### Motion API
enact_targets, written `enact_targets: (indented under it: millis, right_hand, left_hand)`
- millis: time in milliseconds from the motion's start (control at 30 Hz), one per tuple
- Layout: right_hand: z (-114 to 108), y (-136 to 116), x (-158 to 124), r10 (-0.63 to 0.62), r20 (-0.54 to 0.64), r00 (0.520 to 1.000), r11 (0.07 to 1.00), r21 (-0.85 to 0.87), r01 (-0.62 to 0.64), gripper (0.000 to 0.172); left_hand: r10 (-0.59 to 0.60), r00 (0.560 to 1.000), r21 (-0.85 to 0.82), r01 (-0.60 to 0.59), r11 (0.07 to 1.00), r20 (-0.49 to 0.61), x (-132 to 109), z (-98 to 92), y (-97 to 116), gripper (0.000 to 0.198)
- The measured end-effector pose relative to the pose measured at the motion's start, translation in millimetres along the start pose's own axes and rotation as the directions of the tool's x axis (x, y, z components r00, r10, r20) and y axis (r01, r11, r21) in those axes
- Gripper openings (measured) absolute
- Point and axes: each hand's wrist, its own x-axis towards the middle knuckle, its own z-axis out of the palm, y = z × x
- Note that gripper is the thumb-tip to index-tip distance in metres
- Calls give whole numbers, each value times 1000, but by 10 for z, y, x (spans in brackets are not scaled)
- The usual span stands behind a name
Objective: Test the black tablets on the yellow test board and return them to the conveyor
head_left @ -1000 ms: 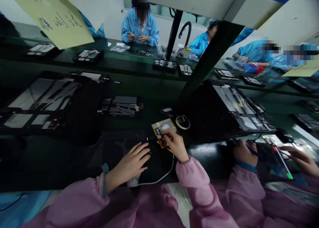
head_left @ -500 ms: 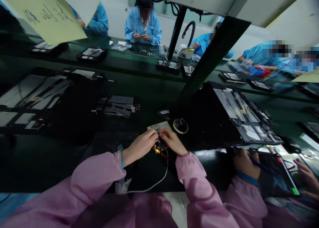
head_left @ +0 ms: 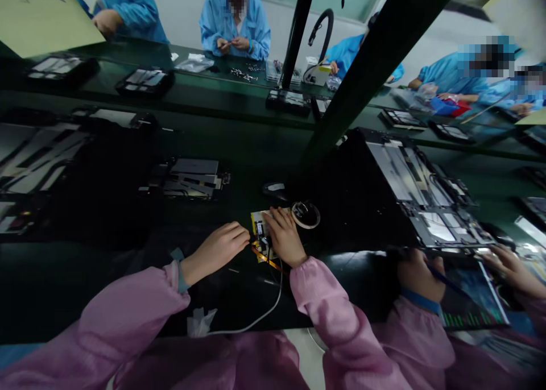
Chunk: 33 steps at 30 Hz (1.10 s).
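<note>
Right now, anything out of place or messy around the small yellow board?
No visible damage. A crumpled clear plastic scrap lies loose at the near edge of the bench, beside the white cable that loops up toward the yellow board under the right hand. The left hand sits beside it.

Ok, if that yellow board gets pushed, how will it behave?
Probably light and thin: the yellow board lies flat under the right hand, so it should slide, not tip. Its orange ribbon and white cable look floppy and may drag.

Right hand (head_left: 283, 240) presses yellow board (head_left: 258, 226); left hand (head_left: 218, 249) beside.
</note>
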Motion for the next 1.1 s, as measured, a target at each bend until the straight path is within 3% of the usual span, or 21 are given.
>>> enact_targets:
  millis: [233,767,1100]
  right_hand:
    - [-2,-14,5,15,-8,1000,1000,-15,-15,45]
    - [-24,-16,3,11,0,1000,1000,-14,-11,42]
    - [-29,-18,12,8,9,1000,1000,18,-9,42]
  left_hand:
    - [-7,1000,-81,8,997,11,22,19,-1,18]
    - [8,1000,-49,-7,999,21,-28,61,-31,14]
    - [-20,1000,-131,22,991,18,-2,61,-23,14]
